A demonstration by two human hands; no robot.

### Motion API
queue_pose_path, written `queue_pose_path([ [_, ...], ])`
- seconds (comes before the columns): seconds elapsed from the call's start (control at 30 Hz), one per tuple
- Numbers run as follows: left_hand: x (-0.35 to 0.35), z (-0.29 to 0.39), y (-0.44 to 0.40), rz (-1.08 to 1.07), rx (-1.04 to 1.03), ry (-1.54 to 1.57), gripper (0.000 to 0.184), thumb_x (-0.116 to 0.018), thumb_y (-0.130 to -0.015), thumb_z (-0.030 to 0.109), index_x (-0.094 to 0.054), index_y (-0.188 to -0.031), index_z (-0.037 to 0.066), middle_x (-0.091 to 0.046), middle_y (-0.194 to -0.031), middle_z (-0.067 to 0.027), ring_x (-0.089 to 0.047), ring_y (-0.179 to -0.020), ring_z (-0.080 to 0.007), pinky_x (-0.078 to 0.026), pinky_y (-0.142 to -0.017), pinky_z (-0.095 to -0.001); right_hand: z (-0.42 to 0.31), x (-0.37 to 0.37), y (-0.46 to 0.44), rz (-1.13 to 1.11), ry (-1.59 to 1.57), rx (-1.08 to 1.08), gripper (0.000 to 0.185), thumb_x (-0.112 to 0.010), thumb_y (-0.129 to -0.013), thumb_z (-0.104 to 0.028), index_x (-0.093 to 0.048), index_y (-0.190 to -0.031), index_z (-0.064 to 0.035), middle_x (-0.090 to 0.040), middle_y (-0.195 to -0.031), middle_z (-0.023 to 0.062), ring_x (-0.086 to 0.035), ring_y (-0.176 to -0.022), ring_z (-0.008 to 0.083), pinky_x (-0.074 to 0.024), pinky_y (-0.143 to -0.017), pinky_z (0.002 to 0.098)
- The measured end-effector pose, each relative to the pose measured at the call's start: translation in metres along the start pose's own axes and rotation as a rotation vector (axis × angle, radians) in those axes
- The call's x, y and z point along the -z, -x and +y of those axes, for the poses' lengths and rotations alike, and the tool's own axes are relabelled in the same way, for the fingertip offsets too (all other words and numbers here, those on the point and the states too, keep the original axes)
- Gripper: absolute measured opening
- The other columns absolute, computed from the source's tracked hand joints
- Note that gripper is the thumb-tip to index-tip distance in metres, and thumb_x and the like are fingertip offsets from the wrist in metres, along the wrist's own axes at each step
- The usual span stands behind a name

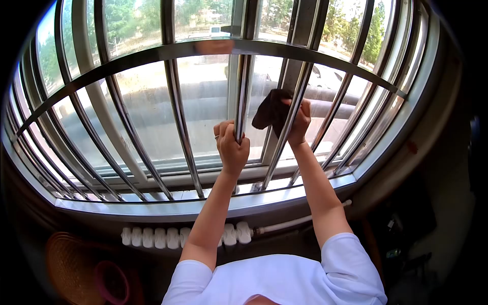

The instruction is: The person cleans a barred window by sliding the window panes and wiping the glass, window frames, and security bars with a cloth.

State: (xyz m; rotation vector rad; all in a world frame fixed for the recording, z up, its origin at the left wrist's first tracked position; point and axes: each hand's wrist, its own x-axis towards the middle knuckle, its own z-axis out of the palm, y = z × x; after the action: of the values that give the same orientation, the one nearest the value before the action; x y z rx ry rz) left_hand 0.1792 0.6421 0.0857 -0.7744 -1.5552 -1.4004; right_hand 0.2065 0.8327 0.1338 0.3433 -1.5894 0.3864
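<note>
My left hand is closed around an upright metal bar of the window grille, a ring on one finger. To its right, my right hand grips a dark brown cloth beside another bar. The cloth hangs on the far side of the bars, in front of the window frame and glass; whether it touches them I cannot tell. Part of the cloth and some fingers of the right hand are hidden by the bar.
A curved metal crossband joins the upright bars. Below lies the window sill, with a white radiator and a pipe under it. At lower left stand a woven chair or basket and a pink-rimmed container.
</note>
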Motion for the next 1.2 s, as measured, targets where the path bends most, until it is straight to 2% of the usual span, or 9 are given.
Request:
queue_pose_path([
  [0.23,0.000,-0.001,0.000,-0.010,0.022,0.024,0.017,-0.055,-0.062,-0.005,-0.046,-0.074,0.005,-0.056,-0.089,-0.0119,-0.049,-0.087,-0.0343,-0.040,-0.078,-0.0426,-0.009,0.042,0.145,-0.658,0.113,0.044,0.027,-0.077,-0.063,-0.005,-0.071,-0.087,-0.0156,-0.059,-0.092,0.0057,-0.061,-0.089,0.0237,-0.0553,-0.071,0.0343],
  [0.37,-0.001,-0.002,0.000,-0.008,0.020,0.013,0.019,-0.056,-0.062,-0.005,-0.046,-0.073,0.006,-0.057,-0.088,-0.0108,-0.049,-0.085,-0.0334,-0.040,-0.077,-0.0415,-0.004,0.036,0.074,-0.119,0.092,-0.172,0.035,-0.065,-0.064,0.013,-0.068,-0.092,-0.0081,-0.057,-0.095,0.0079,-0.060,-0.089,0.0258,-0.0509,-0.077,0.0325],
  [0.5,-0.001,-0.003,0.001,-0.009,0.016,0.010,0.020,-0.057,-0.062,-0.004,-0.045,-0.073,0.006,-0.057,-0.088,-0.0104,-0.049,-0.085,-0.0337,-0.041,-0.077,-0.0421,-0.014,0.025,0.000,0.127,0.140,-0.140,0.031,-0.066,-0.071,0.008,-0.068,-0.097,-0.0085,-0.056,-0.097,0.0088,-0.055,-0.092,0.0260,-0.0473,-0.079,0.0341],
  [0.67,-0.001,-0.002,0.001,0.001,0.002,-0.022,0.019,-0.058,-0.062,-0.003,-0.047,-0.075,0.006,-0.056,-0.087,-0.0108,-0.049,-0.086,-0.0342,-0.041,-0.079,-0.0425,-0.011,0.010,0.106,-0.110,0.089,-0.115,0.020,-0.068,-0.072,-0.001,-0.071,-0.090,-0.0089,-0.059,-0.094,0.0059,-0.057,-0.087,0.0232,-0.0489,-0.066,0.0309],
  [0.8,-0.004,-0.004,0.000,0.033,-0.052,-0.052,0.020,-0.058,-0.065,-0.004,-0.048,-0.078,0.007,-0.055,-0.084,-0.0094,-0.049,-0.084,-0.0329,-0.040,-0.078,-0.0414,-0.020,0.032,0.172,-0.430,0.163,-0.093,0.024,-0.065,-0.072,0.002,-0.070,-0.091,-0.0101,-0.058,-0.092,0.0063,-0.057,-0.086,0.0265,-0.0521,-0.069,0.0356],
  [0.9,-0.002,-0.004,0.000,-0.016,-0.009,-0.105,0.021,-0.059,-0.066,-0.004,-0.048,-0.081,0.007,-0.054,-0.082,-0.0085,-0.049,-0.083,-0.0321,-0.040,-0.078,-0.0411,-0.028,0.038,0.176,-0.511,0.190,-0.279,0.026,-0.063,-0.071,0.002,-0.069,-0.093,-0.0114,-0.057,-0.092,0.0074,-0.058,-0.086,0.0293,-0.0525,-0.072,0.0387],
  [1.0,0.001,-0.004,0.000,-0.054,-0.035,-0.103,0.022,-0.059,-0.067,-0.004,-0.049,-0.083,0.007,-0.052,-0.082,-0.0084,-0.048,-0.082,-0.0315,-0.040,-0.078,-0.0412,-0.037,0.064,0.166,-0.920,0.363,-0.517,0.026,-0.065,-0.073,-0.004,-0.065,-0.099,-0.0089,-0.058,-0.098,0.0106,-0.058,-0.090,0.0343,-0.0512,-0.076,0.0411],
  [1.1,0.010,0.003,0.006,-0.129,0.003,-0.194,0.022,-0.062,-0.074,0.000,-0.047,-0.089,0.007,-0.054,-0.094,-0.0108,-0.049,-0.091,-0.0330,-0.041,-0.082,-0.0428,-0.055,0.097,0.186,-0.551,0.121,-0.704,0.029,-0.067,-0.073,-0.003,-0.064,-0.101,-0.0070,-0.057,-0.098,0.0119,-0.058,-0.089,0.0344,-0.0503,-0.078,0.0392],
  [1.2,0.033,0.021,0.030,-0.278,-0.002,-0.393,0.039,-0.064,-0.084,0.012,-0.044,-0.116,-0.001,-0.045,-0.123,-0.0176,-0.041,-0.118,-0.0355,-0.034,-0.100,-0.0446,-0.102,0.095,0.185,-0.306,-0.057,-0.634,0.030,-0.071,-0.074,-0.003,-0.061,-0.102,-0.0052,-0.056,-0.098,0.0120,-0.057,-0.091,0.0308,-0.0474,-0.083,0.0379],
])
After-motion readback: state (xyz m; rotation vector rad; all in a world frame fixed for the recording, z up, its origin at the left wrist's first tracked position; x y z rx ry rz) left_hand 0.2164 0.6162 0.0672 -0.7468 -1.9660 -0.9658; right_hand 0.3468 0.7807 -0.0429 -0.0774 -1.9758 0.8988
